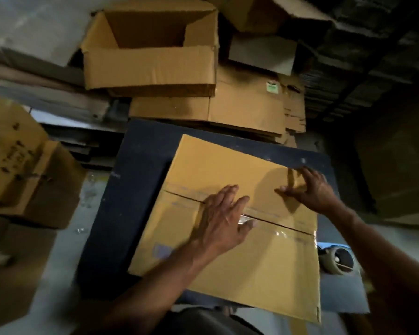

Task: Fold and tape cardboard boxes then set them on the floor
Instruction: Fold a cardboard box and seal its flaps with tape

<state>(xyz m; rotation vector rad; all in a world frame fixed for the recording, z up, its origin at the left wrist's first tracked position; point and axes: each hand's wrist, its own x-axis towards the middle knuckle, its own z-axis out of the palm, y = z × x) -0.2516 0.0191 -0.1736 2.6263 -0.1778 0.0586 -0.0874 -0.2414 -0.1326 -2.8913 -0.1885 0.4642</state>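
Note:
A brown cardboard box stands on a dark blue table with its two top flaps folded shut. Clear tape runs along the right part of the seam between the flaps. My left hand lies flat on the seam with its fingers spread, the fingertips on the tape's end. My right hand presses the far flap near the box's right edge, fingers apart. A tape dispenser lies on the table just right of the box.
An open empty box sits on a stack of flattened cardboard behind the table. Other boxes stand on the floor at the left. Dark shelving fills the right.

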